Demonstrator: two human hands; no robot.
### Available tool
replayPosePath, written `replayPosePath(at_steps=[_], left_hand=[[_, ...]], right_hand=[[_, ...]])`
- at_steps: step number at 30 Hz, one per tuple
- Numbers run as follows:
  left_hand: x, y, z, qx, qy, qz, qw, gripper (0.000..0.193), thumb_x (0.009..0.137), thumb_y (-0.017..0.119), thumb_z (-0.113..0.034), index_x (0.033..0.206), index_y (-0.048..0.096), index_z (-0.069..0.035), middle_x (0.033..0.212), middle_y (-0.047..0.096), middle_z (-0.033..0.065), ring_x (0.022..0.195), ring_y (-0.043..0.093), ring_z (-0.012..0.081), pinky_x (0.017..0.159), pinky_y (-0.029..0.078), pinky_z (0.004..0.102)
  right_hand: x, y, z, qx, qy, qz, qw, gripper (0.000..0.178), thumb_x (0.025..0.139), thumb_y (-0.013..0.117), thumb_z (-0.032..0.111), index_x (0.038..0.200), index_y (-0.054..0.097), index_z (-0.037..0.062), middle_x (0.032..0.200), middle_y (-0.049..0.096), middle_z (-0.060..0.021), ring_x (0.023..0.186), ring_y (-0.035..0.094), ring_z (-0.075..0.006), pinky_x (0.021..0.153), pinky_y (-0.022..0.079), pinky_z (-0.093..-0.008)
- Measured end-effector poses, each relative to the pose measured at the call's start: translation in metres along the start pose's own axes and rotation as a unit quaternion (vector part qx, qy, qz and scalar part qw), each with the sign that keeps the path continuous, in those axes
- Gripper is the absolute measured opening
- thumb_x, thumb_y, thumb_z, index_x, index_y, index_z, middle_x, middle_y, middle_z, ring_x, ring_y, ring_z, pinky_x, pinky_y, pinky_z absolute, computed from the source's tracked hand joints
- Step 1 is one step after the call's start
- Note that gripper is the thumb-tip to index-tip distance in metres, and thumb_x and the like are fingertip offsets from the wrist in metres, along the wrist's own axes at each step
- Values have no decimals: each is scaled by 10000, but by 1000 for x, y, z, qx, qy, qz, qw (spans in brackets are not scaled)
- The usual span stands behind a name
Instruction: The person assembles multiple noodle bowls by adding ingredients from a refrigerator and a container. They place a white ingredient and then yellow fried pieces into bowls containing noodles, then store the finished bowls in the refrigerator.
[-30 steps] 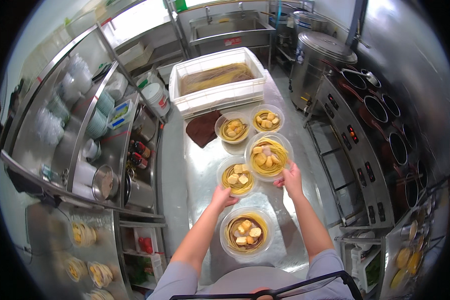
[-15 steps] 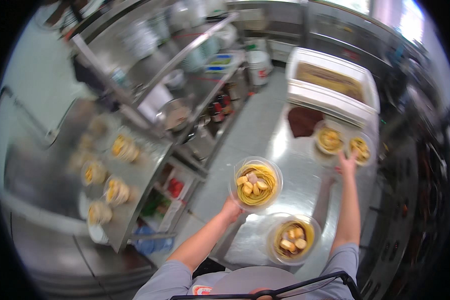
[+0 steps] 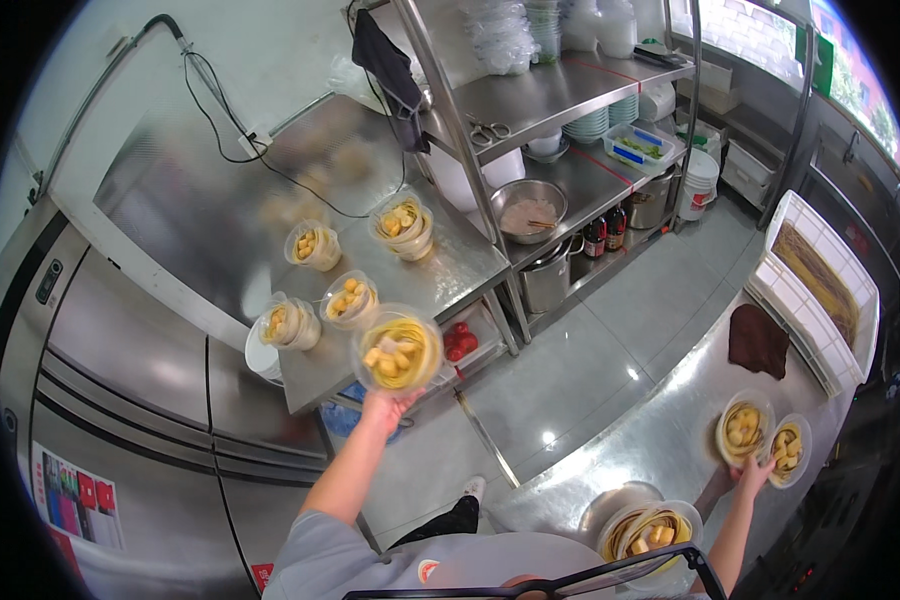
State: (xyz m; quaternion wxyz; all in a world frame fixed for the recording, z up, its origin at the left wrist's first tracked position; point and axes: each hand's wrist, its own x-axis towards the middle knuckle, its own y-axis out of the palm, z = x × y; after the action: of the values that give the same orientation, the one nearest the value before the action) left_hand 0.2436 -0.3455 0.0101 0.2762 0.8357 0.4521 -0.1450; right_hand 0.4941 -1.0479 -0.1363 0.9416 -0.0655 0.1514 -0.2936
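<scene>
My left hand [image 3: 388,408] is closed on a clear plastic bowl of noodles [image 3: 398,350], topped with yellowish chunks. It is held out level at the edge of the left steel table [image 3: 450,270]. On the right steel counter [image 3: 570,480], my right hand [image 3: 752,477] grips where the rims of two similar bowls meet, the nearer-left bowl [image 3: 744,428] and the outer bowl [image 3: 789,452]; some fingers are hidden. Closer to my body stands another noodle bowl [image 3: 646,532], partly covered by the glasses frame. Several stacked bowls [image 3: 315,247] of the same food stand on the left table.
A white crate [image 3: 820,275] of noodles sits at the far end of the counter beside a dark brown cloth [image 3: 759,340]. Steel shelving [image 3: 580,90] holds a metal mixing bowl [image 3: 528,212], bottles and pots. A steel refrigerator [image 3: 130,350] stands at left. Grey floor tiles [image 3: 590,340] lie between.
My view has swung left toward the other table. My left hand has carried its bowl from over the counter to that table's edge. My right hand stays by the two bowls.
</scene>
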Motion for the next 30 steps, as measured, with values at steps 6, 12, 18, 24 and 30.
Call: replayPosePath(at_steps=[6,12,18,24,30], left_hand=[[55,-65,-47,-74,74,-64,992,362,953,523,-50,1300,476,42,1138,639,238,908,699,375,611,622,282],[94,-104,-107,-109,86,-87,987,397,910,618,-65,1280,514,33,1070,672,216,841,711,352,597,617,284],[140,-115,-158,-79,90,-31,992,384,929,591,-77,1280,497,48,1097,658,217,836,710,355,575,608,279],[212,-141,-179,-51,55,-20,997,357,939,539,-68,1267,493,66,1056,662,239,821,711,363,587,614,295],[251,-160,-177,-33,34,-2,999,382,899,592,-77,1238,501,73,1003,674,236,765,714,330,571,617,304]], right_hand=[[-28,-2,-29,-119,-40,121,985,396,800,552,-21,1180,458,44,885,606,-89,608,542,-140,486,447,-273],[-45,46,-13,-141,-67,118,981,176,850,571,17,1024,542,21,842,573,-52,710,552,-145,587,481,-301],[-36,70,59,-187,-75,108,974,56,946,498,87,957,521,37,798,583,-57,645,602,-174,456,512,-333],[-95,135,108,-184,-152,97,966,83,968,479,86,918,517,32,753,580,-58,572,584,-144,391,490,-319],[-195,251,130,-154,-213,184,947,87,889,482,-18,938,531,35,763,566,-44,610,583,-124,449,495,-277]])
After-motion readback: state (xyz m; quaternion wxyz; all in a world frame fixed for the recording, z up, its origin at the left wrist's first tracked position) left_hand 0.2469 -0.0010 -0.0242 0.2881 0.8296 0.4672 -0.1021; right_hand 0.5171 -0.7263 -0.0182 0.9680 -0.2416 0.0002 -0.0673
